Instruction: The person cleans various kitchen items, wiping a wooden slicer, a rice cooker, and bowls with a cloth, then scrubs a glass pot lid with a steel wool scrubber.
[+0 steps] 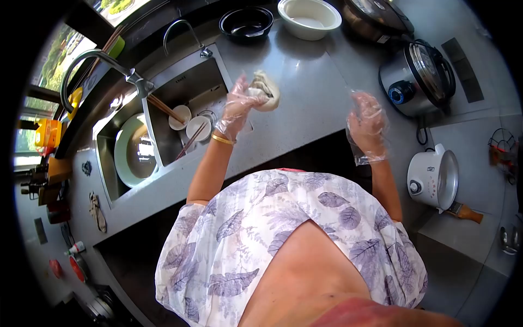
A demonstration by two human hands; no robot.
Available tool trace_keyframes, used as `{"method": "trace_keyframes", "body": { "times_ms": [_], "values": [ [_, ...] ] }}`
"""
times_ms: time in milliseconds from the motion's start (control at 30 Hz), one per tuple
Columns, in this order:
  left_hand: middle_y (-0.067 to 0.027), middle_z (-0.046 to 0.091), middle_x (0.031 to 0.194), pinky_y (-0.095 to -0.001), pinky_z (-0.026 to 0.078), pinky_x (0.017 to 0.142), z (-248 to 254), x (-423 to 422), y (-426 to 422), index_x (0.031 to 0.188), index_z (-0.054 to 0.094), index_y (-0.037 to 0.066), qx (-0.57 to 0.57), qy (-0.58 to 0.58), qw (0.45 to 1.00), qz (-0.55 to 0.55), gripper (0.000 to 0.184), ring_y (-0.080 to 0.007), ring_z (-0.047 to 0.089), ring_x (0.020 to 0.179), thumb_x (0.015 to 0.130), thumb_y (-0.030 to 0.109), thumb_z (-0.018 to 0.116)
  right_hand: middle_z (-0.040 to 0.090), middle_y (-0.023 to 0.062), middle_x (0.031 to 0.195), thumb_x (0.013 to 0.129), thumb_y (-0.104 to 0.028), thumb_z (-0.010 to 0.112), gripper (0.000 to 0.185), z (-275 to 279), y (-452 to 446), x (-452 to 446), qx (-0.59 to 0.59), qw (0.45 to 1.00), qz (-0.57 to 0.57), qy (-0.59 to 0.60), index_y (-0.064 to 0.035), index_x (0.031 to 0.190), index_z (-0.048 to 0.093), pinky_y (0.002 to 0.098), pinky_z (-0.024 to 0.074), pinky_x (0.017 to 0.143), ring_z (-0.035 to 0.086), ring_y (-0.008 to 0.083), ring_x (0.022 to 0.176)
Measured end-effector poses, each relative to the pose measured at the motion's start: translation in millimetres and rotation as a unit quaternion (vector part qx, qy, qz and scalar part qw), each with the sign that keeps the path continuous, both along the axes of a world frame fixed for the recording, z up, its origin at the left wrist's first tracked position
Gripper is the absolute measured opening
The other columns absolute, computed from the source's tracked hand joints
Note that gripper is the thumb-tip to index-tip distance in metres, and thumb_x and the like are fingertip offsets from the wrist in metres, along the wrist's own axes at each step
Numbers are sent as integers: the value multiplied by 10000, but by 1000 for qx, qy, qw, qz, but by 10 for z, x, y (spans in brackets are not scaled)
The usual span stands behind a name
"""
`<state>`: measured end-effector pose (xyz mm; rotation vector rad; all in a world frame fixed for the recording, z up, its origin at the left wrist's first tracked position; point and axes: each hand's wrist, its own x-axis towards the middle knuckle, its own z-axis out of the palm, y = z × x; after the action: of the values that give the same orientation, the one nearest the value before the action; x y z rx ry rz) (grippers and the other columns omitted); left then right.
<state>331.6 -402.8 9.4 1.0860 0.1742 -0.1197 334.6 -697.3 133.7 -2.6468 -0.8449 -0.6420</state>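
Observation:
My left hand [237,108], in a clear plastic glove with a yellow bracelet at the wrist, is closed on a bunched off-white cloth [265,91]. It holds the cloth over the grey countertop [289,122], just right of the sink. My right hand [368,124], gloved in the same clear plastic, hovers near the counter's front edge on the right. Its fingers are loosely bent, thumb apart, and nothing shows in them.
The double sink [180,87] holds a pale green basin [121,155], small white bowls [197,128] and chopsticks [166,109]. Behind stand a black pot [246,24] and a white pot [309,20]. A pressure cooker [400,82] and a white electric pot [425,177] are at right.

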Motion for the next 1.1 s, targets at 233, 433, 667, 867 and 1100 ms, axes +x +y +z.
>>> {"method": "trace_keyframes", "body": {
  "times_ms": [233,433,667,867,1100],
  "values": [
    [-101,645,975,-297,456,919,-518,-241,-450,1054,592,-50,-16,85,987,-137,383,-209,596,983,690,-8,702,614,120,910,660,-46,589,317,-172,-283,421,-107,992,58,18,-35,976,606,375,490,737,605,275,840],
    [-226,412,1360,-426,325,1037,-651,-462,-542,1339,444,166,544,-53,822,-161,699,-412,394,1245,760,526,599,616,119,989,732,-60,580,333,-519,-418,1047,-250,965,51,69,-58,1064,601,370,491,758,593,286,920],
    [-126,246,1481,-570,327,942,-93,-539,-590,1416,305,276,687,-47,661,-298,922,-371,260,1340,628,438,755,621,77,950,806,-163,600,287,-1032,-86,2019,-199,979,52,-8,-66,1076,603,405,446,685,596,261,879],
    [-139,428,1349,-483,400,860,-315,-656,-515,1281,479,183,668,-44,707,-227,704,-353,457,1151,615,175,707,607,77,912,759,-178,631,312,-1265,-45,2413,-203,975,70,-53,-52,1043,593,417,413,691,582,242,907],
    [-143,601,955,-426,434,809,-104,-403,-487,982,606,9,554,-12,823,-125,381,-325,546,925,622,119,667,594,51,791,734,-117,584,172,-1632,-186,2906,-254,960,113,-30,-103,905,579,421,393,692,588,234,782]
  ]
}}
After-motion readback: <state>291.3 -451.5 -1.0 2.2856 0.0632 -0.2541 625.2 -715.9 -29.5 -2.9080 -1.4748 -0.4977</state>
